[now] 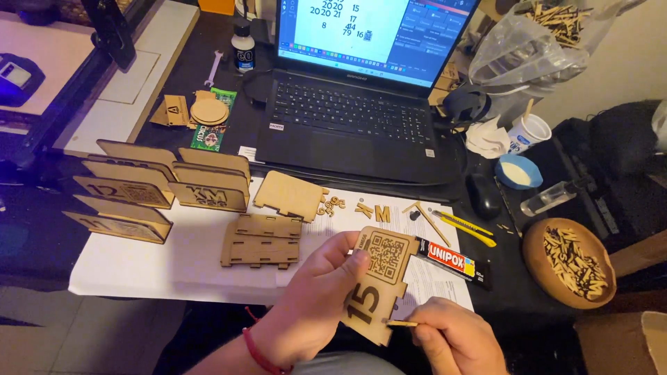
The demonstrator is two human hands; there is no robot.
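1. Left hand (313,305), red string bracelet on the wrist, pinching a flat laser-cut plywood panel (375,281) with engraved numerals and a square code pattern. Thumb pressed on the front face, fingers behind, so the engraved side tilts up toward the camera.
2. Panel held in the air above the near edge of the surface (174,267), just in front of the lap. Probably kept off the paper so the lower edge stays reachable.
3. Right hand (455,340) pinching a thin wooden stick (403,323) between thumb and fingertip, tip touching the panel's lower right edge. Looks like dabbing along a joint edge, though no glue visible on the stick.
4. Black, red and yellow tube of glue (455,262) lying just beside the panel on the white paper sheet (139,264), nozzle pointing toward it. Handy spot for reloading, presumably.
5. Panel look: pale tan wood, dark burnt engraving, stepped tabs cut into the right side and notches near the bottom. Edges slightly browned.
6. More slotted plywood plates (260,241) flat on the paper, a row of finished upright plywood stands (160,184) parked to the left, well clear of the hands.
7. Round wooden bowl of small wood pieces (570,262) off to the right, open black laptop (354,104) at the back.
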